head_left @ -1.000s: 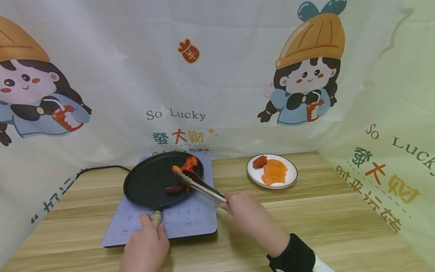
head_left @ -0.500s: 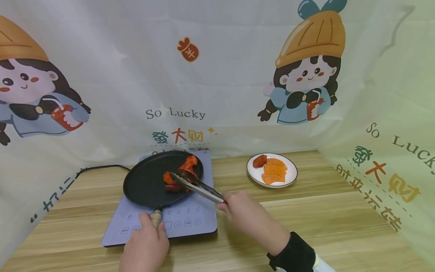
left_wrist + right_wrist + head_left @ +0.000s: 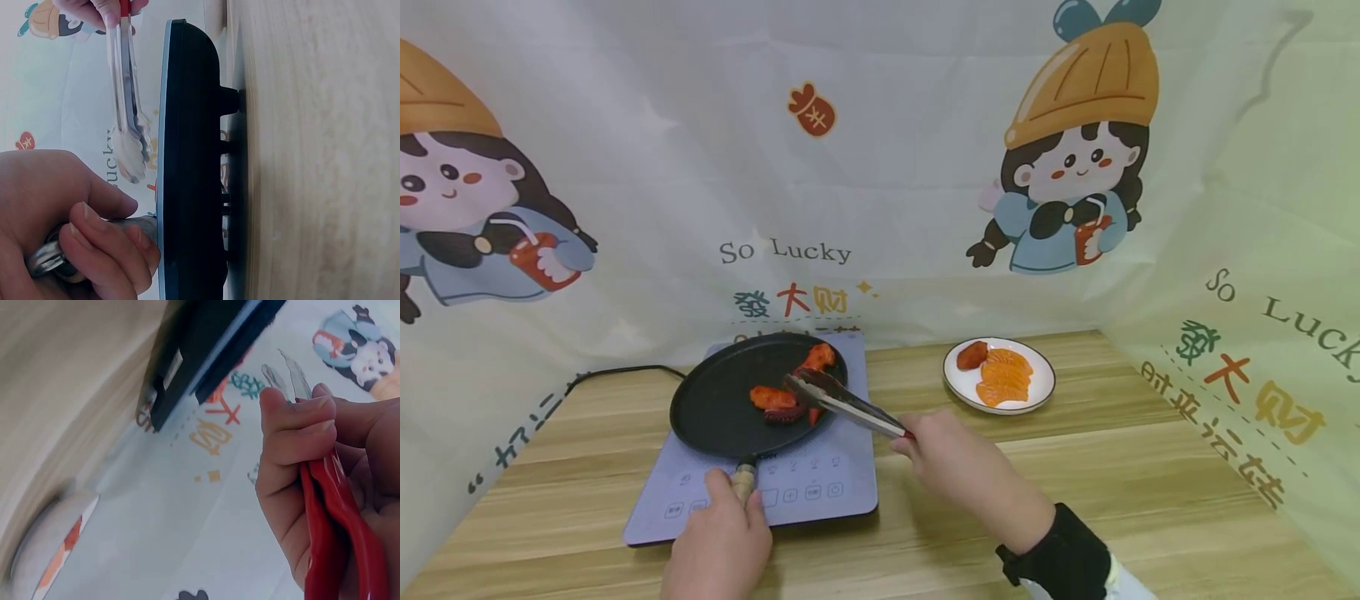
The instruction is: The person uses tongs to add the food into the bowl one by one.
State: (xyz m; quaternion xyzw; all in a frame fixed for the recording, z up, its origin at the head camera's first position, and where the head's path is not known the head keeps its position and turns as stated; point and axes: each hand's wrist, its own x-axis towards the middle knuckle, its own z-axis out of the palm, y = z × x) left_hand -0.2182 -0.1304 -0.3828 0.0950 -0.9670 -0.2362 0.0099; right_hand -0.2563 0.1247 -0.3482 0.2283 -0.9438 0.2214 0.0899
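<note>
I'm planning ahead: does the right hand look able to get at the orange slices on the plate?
Probably yes: the right hand holds tongs, and nothing visible stands between it and the orange slices.

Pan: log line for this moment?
left hand: grips handle | right hand: holds tongs over pan | pan: red pieces | plate: orange slices, brownish piece

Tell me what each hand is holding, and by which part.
Left hand: the frying pan, by its wooden handle. Right hand: the metal tongs, by their red handles.
</note>
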